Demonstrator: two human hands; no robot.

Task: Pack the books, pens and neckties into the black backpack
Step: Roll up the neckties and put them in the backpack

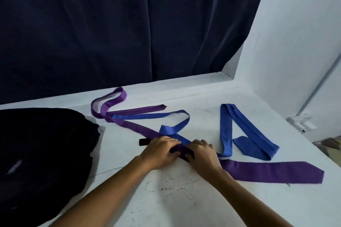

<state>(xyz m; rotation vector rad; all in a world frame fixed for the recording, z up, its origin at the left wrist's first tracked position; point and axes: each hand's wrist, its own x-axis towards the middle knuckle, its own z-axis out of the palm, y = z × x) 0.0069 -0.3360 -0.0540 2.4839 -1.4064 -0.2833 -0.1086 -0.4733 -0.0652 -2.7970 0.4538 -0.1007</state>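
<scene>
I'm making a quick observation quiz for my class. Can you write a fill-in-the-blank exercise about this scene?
1. The black backpack lies to the ____ of both hands.
2. The left hand and right hand both rest on the ____ necktie.
3. The blue necktie by the wall is folded, and no hand ____ it.
4. Everything lies on a ____ surface.

Missing words: left; purple; touches; white

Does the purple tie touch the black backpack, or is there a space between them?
Apart. The head view shows bare white table between the purple tie and the black backpack; the tie's nearest loop stops short of the backpack's edge.
</scene>
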